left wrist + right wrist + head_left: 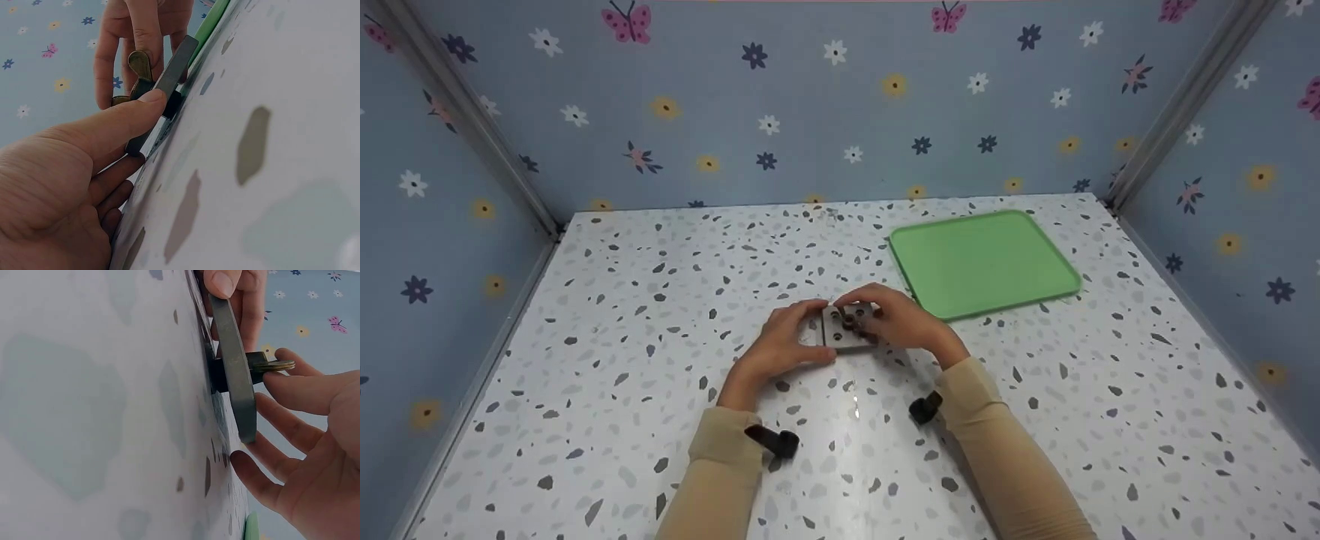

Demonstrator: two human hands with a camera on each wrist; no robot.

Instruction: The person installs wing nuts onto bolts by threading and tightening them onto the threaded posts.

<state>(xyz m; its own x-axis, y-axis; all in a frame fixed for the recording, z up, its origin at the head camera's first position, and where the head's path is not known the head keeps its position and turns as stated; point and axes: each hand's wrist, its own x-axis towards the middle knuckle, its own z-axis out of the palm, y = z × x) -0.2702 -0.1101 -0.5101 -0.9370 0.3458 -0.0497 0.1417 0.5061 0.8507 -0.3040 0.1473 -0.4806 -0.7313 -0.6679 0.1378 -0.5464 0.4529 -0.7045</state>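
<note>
A flat grey metal plate point(849, 343) with several round holes sits between both hands, tilted a little off the white speckled table. My left hand point(780, 342) grips its left end, thumb on the near edge and fingers at the far edge. On top is a brass-coloured wing nut point(140, 66), seated over a dark collar. My right hand point(909, 321) pinches a wing between thumb and index finger, with its other fingers spread by the plate's right end. Beneath the plate, a dark block-like end point(218, 376) sticks out towards the table.
A light green tray point(986, 262) lies to the back right, its near corner close to my right hand. Flower-patterned panels point(810, 97) wall in the table at the back and both sides. Dark camera mounts point(786, 444) jut inward from both wrists above the tabletop.
</note>
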